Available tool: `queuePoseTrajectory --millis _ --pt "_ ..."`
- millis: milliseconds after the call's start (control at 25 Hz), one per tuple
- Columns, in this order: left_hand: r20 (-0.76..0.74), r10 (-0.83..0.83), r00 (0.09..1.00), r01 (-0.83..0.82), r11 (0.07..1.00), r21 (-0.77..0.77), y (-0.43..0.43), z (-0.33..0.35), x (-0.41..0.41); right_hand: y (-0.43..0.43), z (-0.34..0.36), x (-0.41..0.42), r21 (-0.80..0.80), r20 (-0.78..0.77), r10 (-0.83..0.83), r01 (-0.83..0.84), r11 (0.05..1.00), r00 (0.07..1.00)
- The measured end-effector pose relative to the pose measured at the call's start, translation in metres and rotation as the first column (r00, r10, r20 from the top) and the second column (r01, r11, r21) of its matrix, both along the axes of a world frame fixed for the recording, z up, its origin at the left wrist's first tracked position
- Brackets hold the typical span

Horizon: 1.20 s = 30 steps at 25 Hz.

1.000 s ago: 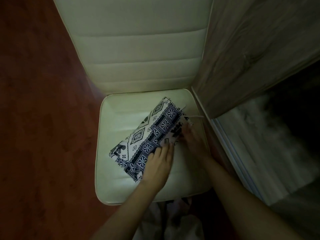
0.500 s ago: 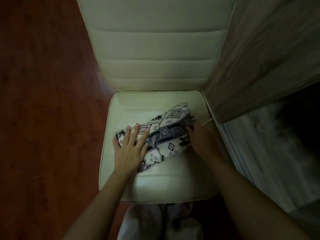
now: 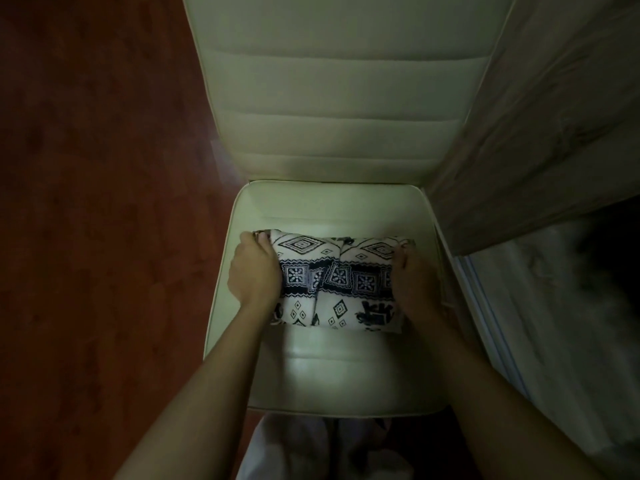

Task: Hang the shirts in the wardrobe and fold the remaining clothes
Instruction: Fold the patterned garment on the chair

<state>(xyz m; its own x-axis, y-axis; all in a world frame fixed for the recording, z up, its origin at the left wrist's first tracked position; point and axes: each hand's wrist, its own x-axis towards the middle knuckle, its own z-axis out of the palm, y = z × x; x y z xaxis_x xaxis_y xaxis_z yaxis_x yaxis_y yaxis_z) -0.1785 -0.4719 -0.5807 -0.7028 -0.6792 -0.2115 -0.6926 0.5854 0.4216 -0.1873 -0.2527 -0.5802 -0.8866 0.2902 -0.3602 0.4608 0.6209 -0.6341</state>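
A folded white garment with dark blue geometric and elephant prints lies across the middle of a cream chair seat. My left hand grips its left end, fingers curled over the edge. My right hand holds its right end the same way. The bundle lies square to the chair back, both short ends hidden under my hands.
The padded cream chair back rises behind the seat. A wooden wardrobe panel stands close on the right, with a pale sliding track below it. Red-brown floor spans the left. Light clothing shows below the seat's front edge.
The garment lay diagonally with my hands flat on it; now it is turned square to the chair and more compactly folded, with each hand gripping one end.
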Motion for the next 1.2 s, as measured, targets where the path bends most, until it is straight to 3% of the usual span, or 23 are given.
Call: queuePoseTrajectory --millis 80,200,280,400,520,760,840,920,960,1040,1120,1200 --pt "-0.016 0.016 1.000 -0.017 0.999 -0.050 -0.008 -0.005 -0.001 0.012 -0.007 -0.005 0.004 -0.049 -0.074 0.075 0.997 0.996" --pt "-0.131 -0.093 0.987 0.093 0.996 -0.006 -0.015 -0.005 0.012 0.020 -0.004 0.003 -0.048 -0.145 -0.023 0.016 0.999 0.989" --pt "-0.174 -0.072 0.982 0.069 0.997 -0.024 -0.005 -0.006 0.035 0.011 -0.003 0.020 -0.045 -0.183 -0.052 0.045 0.998 0.982" --pt "-0.084 0.031 0.996 -0.038 0.996 -0.080 0.019 -0.012 0.073 -0.010 -0.015 0.055 0.166 -0.174 -0.084 0.113 0.980 0.981" --pt "-0.038 -0.050 0.998 0.049 0.998 -0.035 0.010 -0.017 0.071 -0.005 -0.025 0.058 0.211 -0.151 0.025 0.008 0.977 0.988" --pt "0.047 -0.220 0.974 0.224 0.969 -0.107 -0.019 -0.016 0.057 0.029 -0.023 0.026 0.289 -0.245 0.199 -0.125 0.949 0.949" --pt "0.029 -0.191 0.981 0.192 0.981 -0.028 -0.015 -0.014 0.059 0.020 -0.018 0.034 0.328 -0.161 0.107 -0.049 0.943 0.981" --pt "0.020 -0.130 0.991 0.124 0.975 0.185 -0.020 -0.014 0.060 0.019 -0.014 0.042 0.276 -0.070 0.021 -0.001 0.961 0.997" --pt "0.037 -0.090 0.995 0.073 0.939 0.335 -0.026 -0.014 0.059 0.019 -0.015 0.044 0.160 -0.040 -0.006 0.012 0.987 0.999" --pt "0.107 -0.023 0.994 -0.049 0.776 0.628 -0.037 -0.012 0.054 0.019 -0.022 0.047 -0.067 0.044 -0.027 0.029 0.997 0.999" --pt "0.181 -0.050 0.982 -0.105 0.652 0.751 -0.040 -0.009 0.050 0.016 -0.030 0.047 -0.182 0.097 0.009 0.009 0.983 0.995" --pt "0.131 -0.051 0.990 -0.074 0.603 0.794 -0.035 -0.004 0.047 0.011 -0.030 0.045 -0.278 0.101 -0.032 0.059 0.959 0.994"
